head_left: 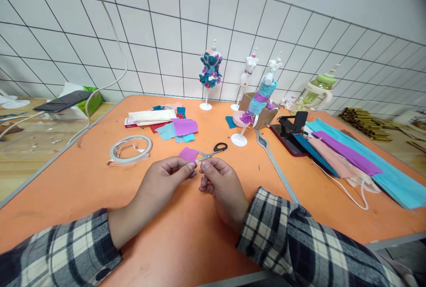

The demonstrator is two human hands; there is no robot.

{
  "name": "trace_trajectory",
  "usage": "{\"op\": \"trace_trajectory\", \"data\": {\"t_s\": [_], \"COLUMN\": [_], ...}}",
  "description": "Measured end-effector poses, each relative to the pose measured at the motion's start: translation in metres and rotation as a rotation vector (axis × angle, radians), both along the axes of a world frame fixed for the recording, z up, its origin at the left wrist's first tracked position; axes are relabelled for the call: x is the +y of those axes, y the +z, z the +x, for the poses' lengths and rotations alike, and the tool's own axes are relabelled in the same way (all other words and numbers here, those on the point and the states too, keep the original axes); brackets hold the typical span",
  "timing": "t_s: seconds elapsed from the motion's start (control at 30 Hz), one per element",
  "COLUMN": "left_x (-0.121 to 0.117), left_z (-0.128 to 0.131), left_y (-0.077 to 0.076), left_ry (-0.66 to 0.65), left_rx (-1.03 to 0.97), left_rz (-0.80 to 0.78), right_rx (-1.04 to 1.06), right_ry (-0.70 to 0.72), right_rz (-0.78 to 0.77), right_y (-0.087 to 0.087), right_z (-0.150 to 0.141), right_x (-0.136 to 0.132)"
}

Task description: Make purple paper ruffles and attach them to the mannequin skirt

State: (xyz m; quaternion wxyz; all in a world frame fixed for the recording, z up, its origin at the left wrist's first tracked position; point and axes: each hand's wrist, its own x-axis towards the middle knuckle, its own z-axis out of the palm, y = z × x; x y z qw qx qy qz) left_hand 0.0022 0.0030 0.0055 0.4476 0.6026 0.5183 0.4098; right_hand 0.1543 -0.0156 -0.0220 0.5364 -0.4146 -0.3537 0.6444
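My left hand (169,176) and my right hand (221,185) are raised close together over the orange table (173,242). Thumb and fingers are pinched on each hand, the tips nearly meeting. Whatever lies between them is too small to make out. Just beyond the fingertips lie scissors (209,154) with black handles, their blades slightly apart. A purple paper piece (188,154) rests by the scissors' tips. Left of my hands lies a roll of white tape (130,148), flat on the table.
Small dress forms stand at the back, one with teal and purple trim (211,68), one with a blue wrap (262,96). Paper scraps (185,126) lie mid-table. At right are a phone (289,138), coloured crepe sheets (353,149) and a green-lidded bottle (316,92).
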Motion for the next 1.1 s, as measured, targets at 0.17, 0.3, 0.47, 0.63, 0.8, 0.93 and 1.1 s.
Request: {"op": "trace_trajectory", "data": {"t_s": [0.17,0.3,0.47,0.63,0.8,0.93,1.1], "left_x": [-0.0011,-0.0029,-0.0037,-0.0035,-0.0027,-0.0028,-0.003], "left_z": [0.0011,0.0022,0.0008,-0.002,-0.005,-0.0054,-0.0056], "left_y": [-0.0012,0.0003,0.0022,0.0029,0.0,-0.0015,0.0], "left_ry": [-0.007,-0.008,-0.024,-0.053,-0.089,-0.072,-0.045], "left_rx": [-0.017,-0.03,-0.018,0.003,0.043,0.082,0.038], "left_rz": [0.003,-0.016,0.012,0.043,0.089,0.115,0.094], "right_rx": [-0.052,-0.102,-0.134,-0.117,-0.088,-0.107,-0.18], "right_ry": [-0.005,-0.007,0.002,0.009,0.02,0.016,-0.018], "right_rz": [0.011,0.0,0.003,0.018,0.006,0.036,0.084], "right_y": [0.0004,0.0026,0.0044,0.0048,0.0048,0.0031,0.0048], "right_z": [-0.0024,-0.004,-0.0048,-0.0041,-0.004,-0.0042,-0.0041], "right_x": [0.0019,0.0023,0.0013,0.0015,0.0023,0.0021,-0.0008]}}
